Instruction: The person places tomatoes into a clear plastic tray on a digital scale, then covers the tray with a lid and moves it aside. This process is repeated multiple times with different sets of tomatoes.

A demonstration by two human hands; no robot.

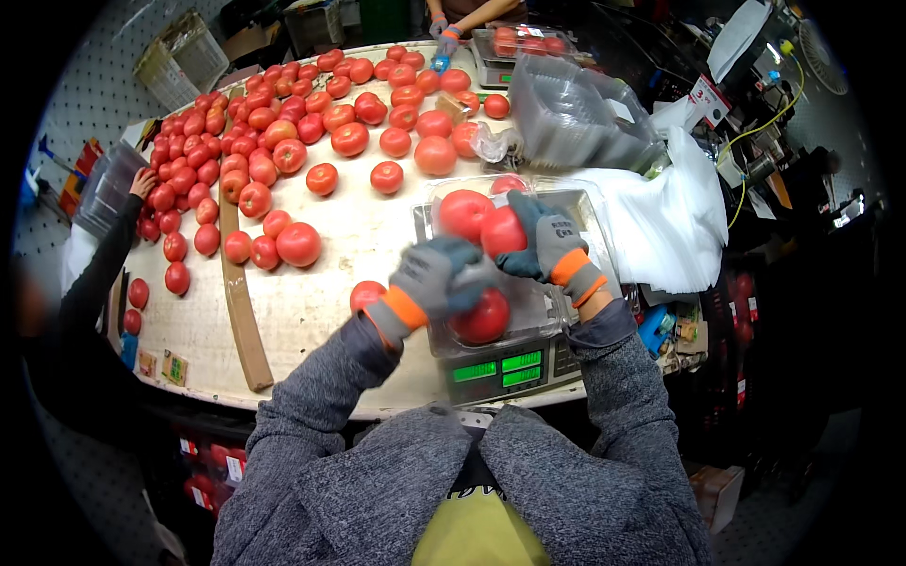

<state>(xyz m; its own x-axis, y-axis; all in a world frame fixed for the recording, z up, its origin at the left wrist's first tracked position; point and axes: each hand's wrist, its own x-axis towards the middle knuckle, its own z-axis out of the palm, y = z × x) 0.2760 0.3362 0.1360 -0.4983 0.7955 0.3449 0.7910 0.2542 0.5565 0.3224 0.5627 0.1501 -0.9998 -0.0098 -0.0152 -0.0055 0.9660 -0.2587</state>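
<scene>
A clear plastic clamshell container (527,308) lies open on a digital scale (559,385) with lit green displays. Inside it are several tomatoes, among them a large one (466,215) at the far left and another (483,317) near the front. My right hand (555,244), in a grey and dark glove with an orange cuff, has its thumb and fingers around the right side of a tomato (502,232). Blurred by motion, my gloved left hand (435,276) hovers over the container's left side, its fingers just above the front tomato. Whether it grips anything is unclear.
Many loose tomatoes (248,134) cover the table (340,283), which a cardboard strip (241,311) crosses. Stacked clear containers (566,117) and white foam sheets (665,219) stand at right. One co-worker's hand (144,182) reaches in from the left; another's gloved hand (448,41) works at the far end.
</scene>
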